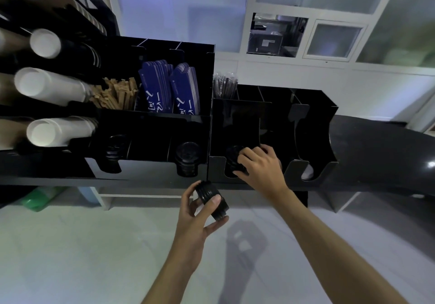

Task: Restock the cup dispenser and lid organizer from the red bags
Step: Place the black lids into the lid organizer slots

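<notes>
My left hand [200,212] grips a short stack of black lids [210,196] just below the counter's front edge. My right hand [261,164] reaches into the left slot of the right-hand black lid organizer [313,115], its fingers curled over a stack of black lids [231,157] standing there. The left black organizer [164,124] holds two lid stacks [187,160] in its lower slots. At far left the cup dispenser [77,139] carries horizontal rows of white and brown paper cups [47,84]. No red bag is in view.
Wooden stirrers [115,94], blue cup sleeves [169,87] and wrapped straws [224,86] fill the upper compartments. A white lid [308,173] shows in the rightmost slot. The black counter [376,150] runs to the right. Below lies a pale floor, with a green item [38,200] under the counter.
</notes>
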